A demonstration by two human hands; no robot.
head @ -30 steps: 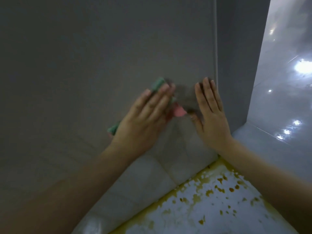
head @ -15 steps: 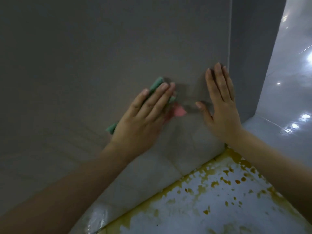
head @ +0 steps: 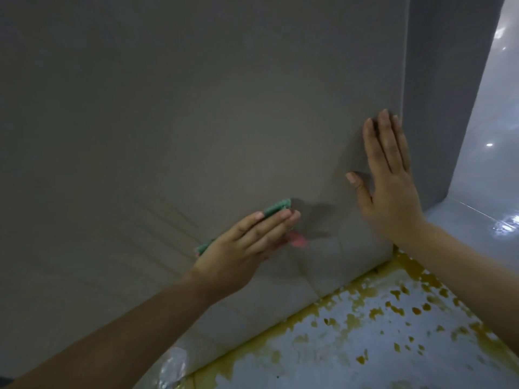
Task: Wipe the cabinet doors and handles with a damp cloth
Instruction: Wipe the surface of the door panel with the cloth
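Note:
A plain grey cabinet door [head: 196,122] fills most of the view; no handle shows. My left hand [head: 247,242] presses a green and pink cloth [head: 276,206] flat against the lower part of the door, fingers straight. Only the cloth's green top edge and a pink corner peek out from under the hand. My right hand [head: 390,181] lies flat on the door near its right edge, fingers straight and pointing up. Faint wet streaks mark the door left of the cloth.
The door's right edge [head: 404,136] meets a grey side panel [head: 449,108]. Below is a glossy floor [head: 365,346] with yellow-brown stains along the cabinet base. Shiny pale tiles [head: 491,164] reflect lights at the right.
My left hand has slid the cloth down the door. My right hand has moved up and right toward the door's edge. The view has shifted left.

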